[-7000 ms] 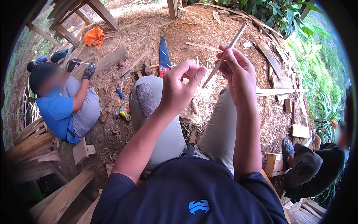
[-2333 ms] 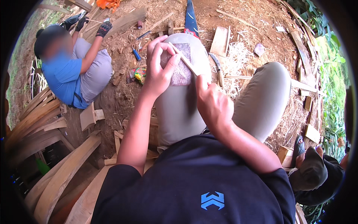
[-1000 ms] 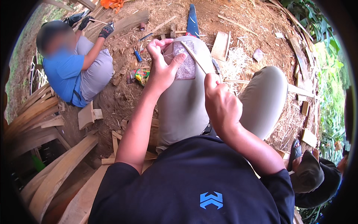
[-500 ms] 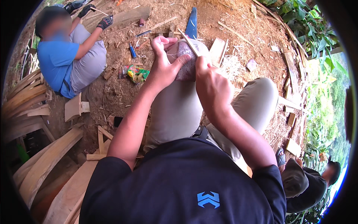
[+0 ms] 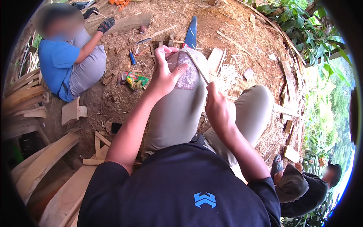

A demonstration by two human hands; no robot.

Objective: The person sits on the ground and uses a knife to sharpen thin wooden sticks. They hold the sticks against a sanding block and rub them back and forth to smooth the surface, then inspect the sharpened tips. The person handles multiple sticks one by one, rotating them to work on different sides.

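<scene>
A speckled, purplish-grey rectangular patch (image 5: 188, 77) lies over my left knee. Beside it, my left hand (image 5: 166, 73) has its fingers curled and its thumb over the patch's edge; faint pale lines show between thumb and forefinger, and whatever it grips is too thin to make out. Closed in a fist, my right hand (image 5: 221, 109) holds one end of a narrow flat strip (image 5: 198, 66). The strip slants up and left along the patch's right edge, its far tip near my left fingertips. Whether it is a blade or a wood sliver I cannot tell.
Beyond my knee lies a saw with a blue blade (image 5: 191, 32). A blue-handled tool (image 5: 132, 58) and a colourful wrapper (image 5: 136, 81) are left of it. Curved planks (image 5: 49, 162) crowd the lower left. A co-worker in blue (image 5: 58, 56) sits far left; another person (image 5: 306, 189) is lower right.
My right hand has come back toward my body and slightly right, drawing the strip down with it. More of the patch shows. The left hand stays by the knee.
</scene>
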